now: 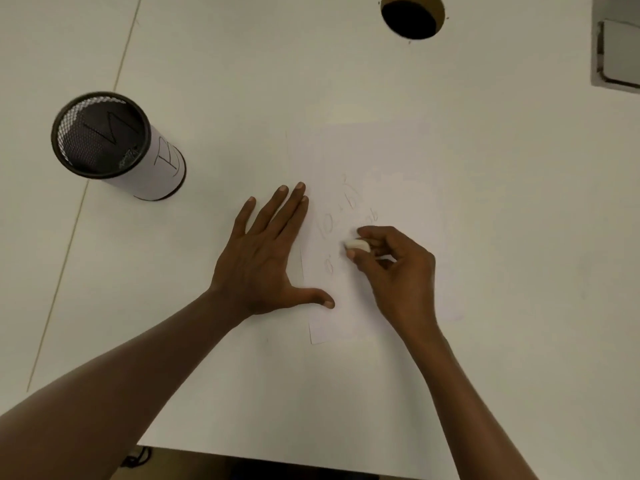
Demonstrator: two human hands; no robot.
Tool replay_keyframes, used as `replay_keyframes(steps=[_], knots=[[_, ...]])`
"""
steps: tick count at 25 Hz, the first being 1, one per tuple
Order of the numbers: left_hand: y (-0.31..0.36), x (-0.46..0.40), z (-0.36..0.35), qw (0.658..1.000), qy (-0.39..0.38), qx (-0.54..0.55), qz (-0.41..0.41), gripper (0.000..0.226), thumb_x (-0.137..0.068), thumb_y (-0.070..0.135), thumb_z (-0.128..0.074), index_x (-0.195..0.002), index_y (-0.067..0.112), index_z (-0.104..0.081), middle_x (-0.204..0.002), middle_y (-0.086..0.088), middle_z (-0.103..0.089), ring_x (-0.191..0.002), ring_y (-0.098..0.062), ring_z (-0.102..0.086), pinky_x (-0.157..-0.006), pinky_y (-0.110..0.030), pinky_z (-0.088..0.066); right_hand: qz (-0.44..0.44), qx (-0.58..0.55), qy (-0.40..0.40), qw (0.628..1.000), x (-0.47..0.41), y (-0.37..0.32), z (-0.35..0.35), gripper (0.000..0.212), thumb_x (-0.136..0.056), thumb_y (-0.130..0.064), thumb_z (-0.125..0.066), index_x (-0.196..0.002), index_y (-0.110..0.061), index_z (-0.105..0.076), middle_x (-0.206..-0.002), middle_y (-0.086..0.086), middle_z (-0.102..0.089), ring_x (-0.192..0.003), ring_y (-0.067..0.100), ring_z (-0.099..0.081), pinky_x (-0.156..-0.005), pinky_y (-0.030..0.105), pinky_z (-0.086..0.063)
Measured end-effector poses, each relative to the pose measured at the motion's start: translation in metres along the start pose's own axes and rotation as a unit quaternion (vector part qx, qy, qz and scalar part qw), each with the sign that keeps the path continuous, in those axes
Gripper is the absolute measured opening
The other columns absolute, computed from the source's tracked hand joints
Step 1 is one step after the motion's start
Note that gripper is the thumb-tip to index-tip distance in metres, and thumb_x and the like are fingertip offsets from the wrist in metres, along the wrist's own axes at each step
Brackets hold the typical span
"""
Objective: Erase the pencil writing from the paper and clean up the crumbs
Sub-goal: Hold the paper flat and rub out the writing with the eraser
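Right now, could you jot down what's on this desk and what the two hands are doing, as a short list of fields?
surface: white desk
paper: white sheet lying flat, faint pencil writing still on it
left hand: fingers spread flat, thumb and fingertips on the sheet's left edge
right hand: pinches a white eraser against the sheet
cup: black mesh cup with a white label, upright, far left
hole: round cable hole at the far edge
crumbs: too small to tell

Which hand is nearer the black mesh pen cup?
Left. The left hand lies flat just right of the black mesh pen cup; the right hand is farther right.
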State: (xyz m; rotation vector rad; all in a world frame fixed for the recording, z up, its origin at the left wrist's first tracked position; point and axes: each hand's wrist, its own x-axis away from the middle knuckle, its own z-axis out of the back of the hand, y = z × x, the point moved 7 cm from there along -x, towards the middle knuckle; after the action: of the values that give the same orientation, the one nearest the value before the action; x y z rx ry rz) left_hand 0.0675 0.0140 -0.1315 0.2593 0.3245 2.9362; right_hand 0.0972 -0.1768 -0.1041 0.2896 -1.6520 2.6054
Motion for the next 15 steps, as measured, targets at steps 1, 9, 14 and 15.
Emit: replay_keyframes(steps=[1, 9, 14, 15], knots=[[-0.001, 0.000, 0.000, 1.000, -0.001, -0.001, 0.002, 0.147, -0.058, 0.107, -0.032, -0.163, 0.005, -0.014, -0.173, -0.007, -0.006, -0.160, -0.024, -0.006, -0.127, -0.055, -0.010, 0.021, 0.005, -0.011, 1.000, -0.004, -0.003, -0.007, 0.018, -0.083, -0.009, -0.078, -0.101, -0.012, -0.075, -0.092, -0.005, -0.074, -0.084, 0.008, -0.070, -0.076, 0.017, -0.056], [-0.003, -0.003, -0.001, 1.000, 0.006, -0.006, 0.003, 0.148, -0.058, 0.107, -0.033, -0.162, 0.004, -0.017, -0.172, -0.010, -0.007, -0.160, -0.025, -0.007, -0.128, -0.052, -0.006, 0.123, 0.060, -0.036, 0.990, -0.014, -0.020, -0.027, 0.014, -0.084, -0.008, -0.078, -0.098, -0.008, -0.075, -0.088, 0.000, -0.073, -0.078, 0.008, -0.065, -0.070, 0.007, -0.050], [-0.001, -0.003, 0.000, 1.000, 0.011, -0.002, 0.004, 0.137, -0.066, 0.103, -0.031, -0.163, 0.007, -0.019, -0.172, -0.010, -0.010, -0.159, -0.026, -0.010, -0.127, -0.053, -0.009, 0.172, 0.078, -0.050, 0.981, -0.018, -0.019, -0.035, 0.020, -0.085, -0.006, -0.072, -0.104, -0.011, -0.072, -0.088, 0.000, -0.068, -0.076, 0.005, -0.060, -0.074, 0.011, -0.050], [0.000, -0.003, 0.000, 1.000, 0.015, 0.005, 0.004, 0.132, -0.069, 0.101, -0.032, -0.163, 0.009, -0.020, -0.172, -0.009, -0.010, -0.159, -0.026, -0.010, -0.127, -0.054, -0.010, 0.157, 0.068, -0.045, 0.984, -0.017, -0.016, -0.034, 0.020, -0.086, -0.009, -0.071, -0.105, -0.014, -0.070, -0.089, -0.002, -0.067, -0.077, 0.005, -0.059, -0.074, 0.010, -0.049]])
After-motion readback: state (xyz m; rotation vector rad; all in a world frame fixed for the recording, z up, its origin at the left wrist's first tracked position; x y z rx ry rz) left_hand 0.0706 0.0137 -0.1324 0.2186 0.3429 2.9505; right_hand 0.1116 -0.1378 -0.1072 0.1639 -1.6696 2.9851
